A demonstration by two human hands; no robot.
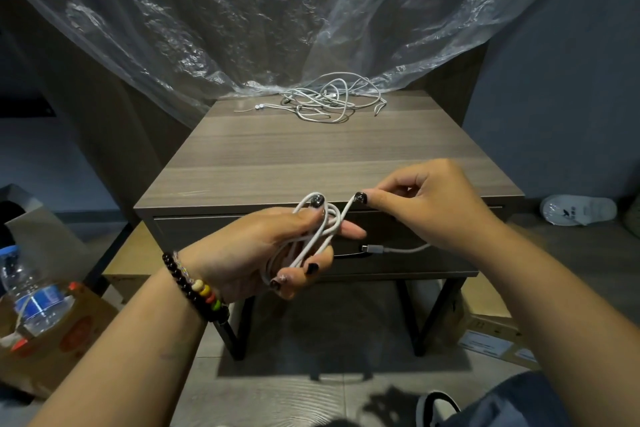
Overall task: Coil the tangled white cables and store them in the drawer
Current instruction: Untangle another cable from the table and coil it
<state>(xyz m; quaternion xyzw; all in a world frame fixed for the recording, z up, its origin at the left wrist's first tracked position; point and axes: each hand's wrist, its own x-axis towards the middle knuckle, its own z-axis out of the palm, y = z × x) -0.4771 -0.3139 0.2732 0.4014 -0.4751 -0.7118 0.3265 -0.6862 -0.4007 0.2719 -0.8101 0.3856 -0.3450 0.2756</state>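
Note:
My left hand (pixel 263 250) grips a white cable (pixel 313 236) wound in several loops around its fingers, in front of the nightstand. My right hand (pixel 426 205) pinches a strand of the same cable between thumb and forefinger, just right of the loops. The cable's plug end (pixel 372 248) hangs loose below my right hand, in front of the shut drawer (pixel 194 232). A tangled pile of white cables (pixel 329 99) lies at the back of the nightstand top (pixel 311 156).
Clear plastic sheeting (pixel 277 28) hangs behind the nightstand. A water bottle (pixel 33 291) stands in a cardboard box (pixel 69 340) at the lower left. More boxes (pixel 491 333) sit on the floor at the right, and a white slipper (pixel 578 210) lies beyond.

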